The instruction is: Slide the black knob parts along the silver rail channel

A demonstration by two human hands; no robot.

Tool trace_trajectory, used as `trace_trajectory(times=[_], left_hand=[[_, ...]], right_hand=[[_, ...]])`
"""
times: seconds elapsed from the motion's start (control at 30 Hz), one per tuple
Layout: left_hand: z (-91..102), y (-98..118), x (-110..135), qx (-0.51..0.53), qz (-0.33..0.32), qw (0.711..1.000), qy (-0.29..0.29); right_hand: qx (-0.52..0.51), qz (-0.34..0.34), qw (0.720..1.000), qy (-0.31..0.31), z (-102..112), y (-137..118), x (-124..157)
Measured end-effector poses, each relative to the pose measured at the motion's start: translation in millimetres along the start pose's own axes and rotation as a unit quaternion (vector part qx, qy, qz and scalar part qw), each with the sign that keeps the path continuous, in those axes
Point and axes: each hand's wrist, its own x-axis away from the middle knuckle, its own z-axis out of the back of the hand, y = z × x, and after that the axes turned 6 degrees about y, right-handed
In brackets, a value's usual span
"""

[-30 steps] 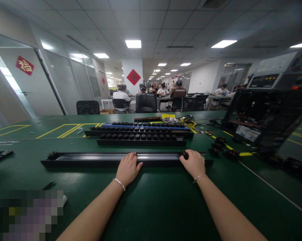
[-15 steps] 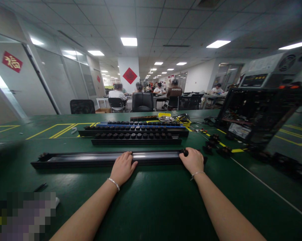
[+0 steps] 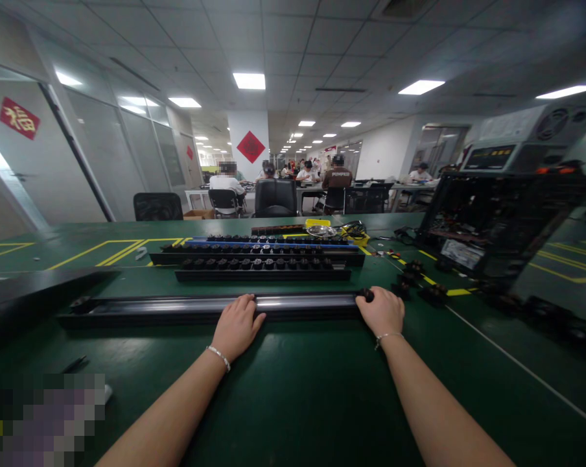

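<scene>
A long black channel (image 3: 176, 305) with a shiny inside lies crosswise on the green table. My left hand (image 3: 237, 327) is closed over its near edge around the middle, fingers across the top and thumb on the near side. At the channel's right end, my right hand (image 3: 383, 311) pinches a small black socket-like part (image 3: 365, 294), which my fingers partly cover. Another small black part (image 3: 82, 303) sits in the left end of the channel.
Behind lie black strips (image 3: 264, 275) filled with rows of round black parts. Loose black parts (image 3: 433, 294) and an open computer case (image 3: 497, 220) are at the right. A dark, blurred long piece (image 3: 35, 288) reaches in from the left. People (image 3: 338, 175) sit at far tables.
My right hand has slid slightly right along the channel with the small black part. The dark long piece now reaches farther in from the left. My left hand stays in place.
</scene>
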Motion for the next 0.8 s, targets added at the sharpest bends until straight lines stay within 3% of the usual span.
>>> trace_trajectory(times=[0.33, 0.7, 0.8], left_hand=[[2.8, 1, 0, 0.013, 0.007, 1.000, -0.005], [2.0, 1, 0, 0.013, 0.010, 1.000, -0.007], [1.6, 1, 0, 0.016, 0.008, 1.000, -0.004]], right_hand=[[-0.036, -0.063, 0.997, 0.001, -1, 15, -4], [-0.097, -0.191, 0.975, -0.058, 3, 31, -15], [-0.104, -0.198, 0.973, -0.054, 2, 35, -17]])
